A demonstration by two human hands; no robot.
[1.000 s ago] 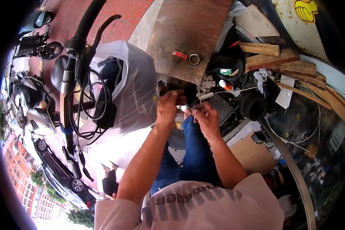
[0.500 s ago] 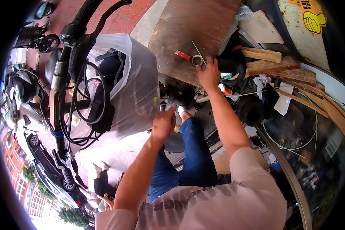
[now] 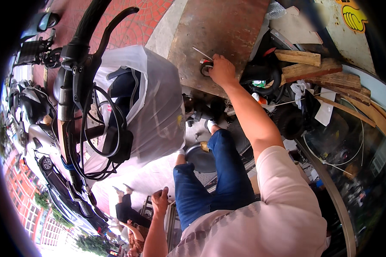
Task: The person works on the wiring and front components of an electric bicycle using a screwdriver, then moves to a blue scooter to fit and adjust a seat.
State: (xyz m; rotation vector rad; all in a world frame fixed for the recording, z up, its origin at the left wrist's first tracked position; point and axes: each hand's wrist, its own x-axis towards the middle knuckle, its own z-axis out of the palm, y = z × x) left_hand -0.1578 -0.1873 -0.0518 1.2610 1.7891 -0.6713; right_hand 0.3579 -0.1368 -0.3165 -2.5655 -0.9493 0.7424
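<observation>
My right hand (image 3: 222, 70) reaches over a worn brown board (image 3: 210, 25), its fingers closed at the side of a dark ring that looks like a roll of tape (image 3: 204, 70). A thin pale rod (image 3: 201, 53) sticks out beside the fingertips. Part of a small red-and-white item (image 3: 205, 61) shows at the roll's upper edge. My left hand (image 3: 160, 200) is low on the left near my knee, thumb up and fingers curled; whatever they hold, if anything, is hidden.
A bicycle handlebar with black cables (image 3: 68, 94) stands at the left beside a large translucent plastic bag (image 3: 158, 107). Wooden pieces (image 3: 313, 70) are stacked at the right, above a glass-topped case (image 3: 330, 145). A round dark pan (image 3: 201, 158) lies between my legs. Another person (image 3: 131, 214) sits at lower left.
My right hand and the ring have moved left across the board, partly covering the red item. My left hand has drawn back from the middle toward the lower left.
</observation>
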